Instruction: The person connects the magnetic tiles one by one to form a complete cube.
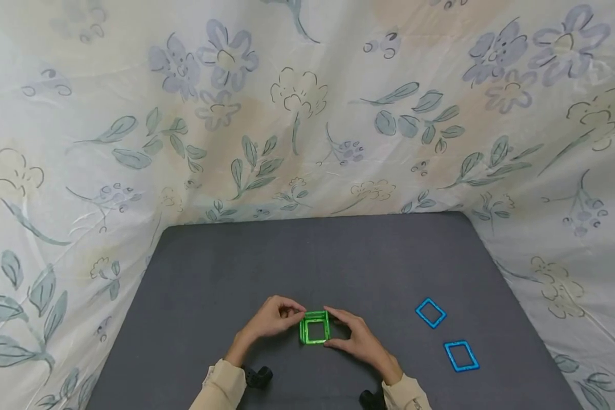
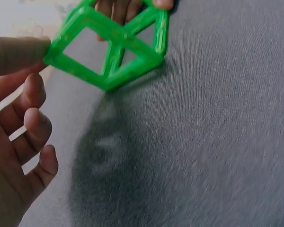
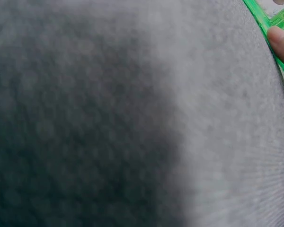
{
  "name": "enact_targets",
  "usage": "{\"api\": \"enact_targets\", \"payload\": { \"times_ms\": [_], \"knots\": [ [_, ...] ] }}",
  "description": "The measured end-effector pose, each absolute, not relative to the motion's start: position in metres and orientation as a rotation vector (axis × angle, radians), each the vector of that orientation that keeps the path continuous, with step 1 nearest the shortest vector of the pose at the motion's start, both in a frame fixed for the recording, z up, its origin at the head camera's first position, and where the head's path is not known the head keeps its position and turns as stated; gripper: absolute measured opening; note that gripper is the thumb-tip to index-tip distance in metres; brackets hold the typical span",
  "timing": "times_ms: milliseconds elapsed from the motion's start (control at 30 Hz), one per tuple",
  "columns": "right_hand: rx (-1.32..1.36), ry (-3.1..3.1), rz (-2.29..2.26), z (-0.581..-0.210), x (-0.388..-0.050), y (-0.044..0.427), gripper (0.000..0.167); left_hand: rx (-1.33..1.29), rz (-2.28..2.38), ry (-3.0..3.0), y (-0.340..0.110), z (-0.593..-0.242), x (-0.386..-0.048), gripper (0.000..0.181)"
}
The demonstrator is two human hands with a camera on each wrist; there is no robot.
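A small box of green square magnetic tiles (image 1: 315, 342) stands on the dark table between both hands. With thumb and index fingertip, my left hand (image 1: 271, 317) pinches its far left corner; the other fingers curl loosely. The left wrist view shows this pinch at a corner of the green tiles (image 2: 80, 71), whose open frames meet at angles. From the right side, my right hand (image 1: 360, 339) holds the box, thumb at the near corner and fingers at the far one. Only the right thumb (image 3: 283, 45) and part of the green tiles (image 3: 258, 14) appear clearly in the right wrist view.
To the right lie two blue square tiles, one turned like a diamond (image 1: 437, 306) and one nearer the front (image 1: 451, 357). A dark grey cloth-like surface (image 1: 225, 262) covers the table. Behind and beside it hangs a flowered curtain (image 1: 338, 188).
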State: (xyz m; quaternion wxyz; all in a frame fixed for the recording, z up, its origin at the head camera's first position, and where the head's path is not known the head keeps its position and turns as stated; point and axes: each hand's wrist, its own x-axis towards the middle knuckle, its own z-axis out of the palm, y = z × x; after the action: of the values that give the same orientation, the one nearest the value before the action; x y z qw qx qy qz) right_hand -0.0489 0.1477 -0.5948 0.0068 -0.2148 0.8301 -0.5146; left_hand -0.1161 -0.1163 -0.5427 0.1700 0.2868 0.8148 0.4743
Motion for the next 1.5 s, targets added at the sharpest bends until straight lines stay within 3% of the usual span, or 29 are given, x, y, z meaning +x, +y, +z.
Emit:
{"api": "enact_targets", "payload": {
  "times_ms": [367,700,1500],
  "knots": [
    [-0.652,2.566,-1.578,-0.596,-0.05,0.151,0.077,1.091,1.117,2.219,-0.12,-0.532,-0.14,0.023],
    [-0.676,2.376,-1.558,-0.592,-0.059,0.156,0.077,1.25,0.879,2.079,-0.12,-0.523,-0.146,0.04],
    [-0.743,2.321,-1.529,-0.587,-0.064,0.159,0.064,1.259,0.826,2.039,-0.121,-0.527,-0.135,0.055]
  ]
}}
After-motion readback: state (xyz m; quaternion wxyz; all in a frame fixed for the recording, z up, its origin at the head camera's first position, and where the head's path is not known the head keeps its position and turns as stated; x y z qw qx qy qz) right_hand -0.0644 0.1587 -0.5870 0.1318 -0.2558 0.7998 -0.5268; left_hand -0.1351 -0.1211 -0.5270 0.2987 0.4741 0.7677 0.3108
